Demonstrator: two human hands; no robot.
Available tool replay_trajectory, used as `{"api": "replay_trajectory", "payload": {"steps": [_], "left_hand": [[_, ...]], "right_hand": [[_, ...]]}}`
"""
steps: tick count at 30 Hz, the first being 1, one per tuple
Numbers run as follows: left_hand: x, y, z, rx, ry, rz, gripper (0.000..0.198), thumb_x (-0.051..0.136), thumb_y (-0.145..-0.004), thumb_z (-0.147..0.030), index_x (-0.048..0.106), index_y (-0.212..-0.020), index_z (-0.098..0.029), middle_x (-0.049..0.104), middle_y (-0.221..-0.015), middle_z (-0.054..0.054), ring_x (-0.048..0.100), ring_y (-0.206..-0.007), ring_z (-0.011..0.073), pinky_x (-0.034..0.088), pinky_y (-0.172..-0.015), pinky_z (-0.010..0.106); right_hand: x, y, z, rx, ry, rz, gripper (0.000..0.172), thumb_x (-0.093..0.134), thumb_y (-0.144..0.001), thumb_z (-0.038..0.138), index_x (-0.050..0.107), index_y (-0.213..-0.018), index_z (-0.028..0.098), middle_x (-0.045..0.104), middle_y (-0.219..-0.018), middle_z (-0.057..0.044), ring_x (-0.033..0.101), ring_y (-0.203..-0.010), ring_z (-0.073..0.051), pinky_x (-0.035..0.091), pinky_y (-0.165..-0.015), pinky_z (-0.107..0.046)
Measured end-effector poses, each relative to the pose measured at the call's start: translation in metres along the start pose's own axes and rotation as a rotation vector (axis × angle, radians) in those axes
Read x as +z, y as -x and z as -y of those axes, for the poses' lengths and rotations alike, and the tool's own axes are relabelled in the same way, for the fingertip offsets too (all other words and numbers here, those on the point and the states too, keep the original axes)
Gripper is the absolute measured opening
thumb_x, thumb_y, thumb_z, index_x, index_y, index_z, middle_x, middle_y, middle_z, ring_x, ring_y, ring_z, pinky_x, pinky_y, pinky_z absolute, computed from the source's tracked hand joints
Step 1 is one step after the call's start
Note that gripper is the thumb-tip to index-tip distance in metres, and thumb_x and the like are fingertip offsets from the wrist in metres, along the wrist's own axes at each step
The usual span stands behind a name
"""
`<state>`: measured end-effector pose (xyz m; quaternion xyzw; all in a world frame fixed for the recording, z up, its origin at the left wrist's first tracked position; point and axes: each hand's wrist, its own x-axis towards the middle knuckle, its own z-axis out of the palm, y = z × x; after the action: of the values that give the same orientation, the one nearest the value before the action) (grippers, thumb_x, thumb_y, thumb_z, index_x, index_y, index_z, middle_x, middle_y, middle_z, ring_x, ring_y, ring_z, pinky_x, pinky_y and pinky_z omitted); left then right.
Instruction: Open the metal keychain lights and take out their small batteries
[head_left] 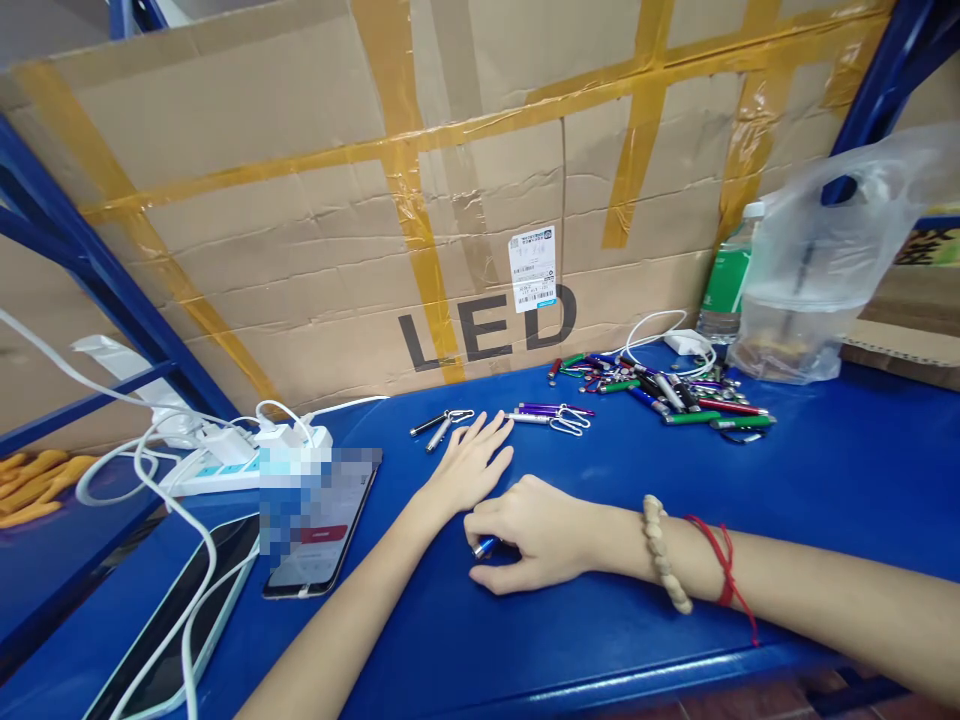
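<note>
My left hand (471,465) lies flat on the blue table with its fingers stretched out. Its fingertips reach the end of a silver keychain flashlight (531,418) with a carabiner clip. Purple ones (551,409) lie just behind that. To the left of the fingers rest a black keychain flashlight (429,424) and a silver one (438,434). Nearer the front edge, my right hand (536,535) is curled around a small blue keychain flashlight (486,546), of which only the metal-tipped end shows. A beaded bracelet and a red cord circle that wrist.
A pile of mixed-colour keychain flashlights (671,395) lies at the back right. Behind it stand a green-labelled bottle (727,275) and a plastic bag with a cup (799,300). Two phones (326,535), cables and a power strip (217,472) occupy the left. A taped cardboard box (300,260) walls the back.
</note>
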<state>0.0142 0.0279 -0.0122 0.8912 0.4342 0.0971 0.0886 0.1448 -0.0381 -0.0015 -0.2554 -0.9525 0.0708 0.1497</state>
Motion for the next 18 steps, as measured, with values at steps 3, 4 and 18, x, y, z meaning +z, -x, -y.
{"api": "replay_trajectory", "payload": {"steps": [3,4,18], "left_hand": [[-0.0019,-0.0002,-0.0011,0.013,0.018,0.008,0.047,0.025,-0.087,-0.041,0.020,-0.133,-0.032,0.016,-0.142,0.000,0.009,-0.131,0.0200,0.013,-0.103,0.047],[-0.0024,-0.0003,-0.0015,0.021,0.021,0.010,0.047,0.025,-0.087,-0.041,0.021,-0.133,-0.032,0.015,-0.142,0.000,0.009,-0.131,0.0200,0.013,-0.103,0.046],[-0.0036,-0.0025,-0.0036,0.072,-0.011,0.014,0.050,0.029,-0.085,-0.044,0.022,-0.133,-0.031,0.015,-0.143,-0.001,0.008,-0.131,0.0226,0.013,-0.103,0.049]], "right_hand": [[0.0010,-0.0016,0.0016,0.006,-0.012,-0.007,0.024,0.047,-0.078,0.041,0.059,-0.081,0.020,0.062,-0.065,0.002,0.054,-0.056,-0.011,0.029,-0.050,-0.021],[0.0012,-0.0020,0.0019,0.009,-0.008,-0.011,0.023,0.048,-0.078,0.040,0.060,-0.081,0.020,0.062,-0.064,0.002,0.054,-0.056,-0.011,0.029,-0.050,-0.021],[0.0008,-0.0021,0.0052,-0.008,-0.124,-0.058,0.022,0.039,-0.087,0.029,0.054,-0.101,0.021,0.060,-0.098,-0.001,0.056,-0.081,-0.012,0.038,-0.063,-0.021]]}}
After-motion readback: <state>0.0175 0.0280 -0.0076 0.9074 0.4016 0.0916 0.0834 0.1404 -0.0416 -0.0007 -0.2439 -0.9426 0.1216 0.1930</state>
